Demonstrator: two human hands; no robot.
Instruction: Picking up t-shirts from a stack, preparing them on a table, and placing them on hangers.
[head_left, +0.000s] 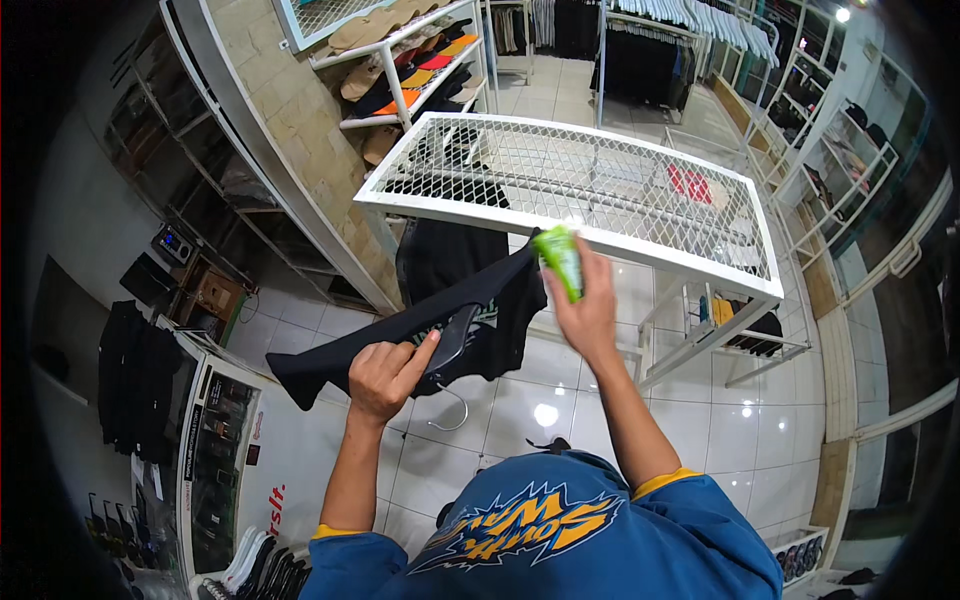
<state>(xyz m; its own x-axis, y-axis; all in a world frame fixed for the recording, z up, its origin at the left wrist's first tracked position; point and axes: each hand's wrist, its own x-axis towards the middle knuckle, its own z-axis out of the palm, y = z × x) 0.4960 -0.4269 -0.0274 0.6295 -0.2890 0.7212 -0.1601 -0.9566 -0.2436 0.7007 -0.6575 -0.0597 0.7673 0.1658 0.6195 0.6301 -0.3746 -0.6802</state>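
My left hand (391, 375) grips a black plastic hanger (452, 341), its thumb or index finger lying along the hanger's arm. Below the hand the hanger's metal hook (459, 416) points toward me. A black T-shirt (397, 322) with pale green lettering hangs on this hanger, tilted, its far end reaching up to the table's near edge. In my right hand (589, 300) is a small green and white packet or bottle (559, 262), blurred, held close to the far end of the shirt. Whether it touches the cloth I cannot tell.
A white table with a metal mesh top (566, 215) stands directly ahead. Caps fill the wall rack (409, 82) at left. Clothes rails (652, 60) stand at the back. Near my left is a white counter (277, 435); white shelving (855, 161) lines the right.
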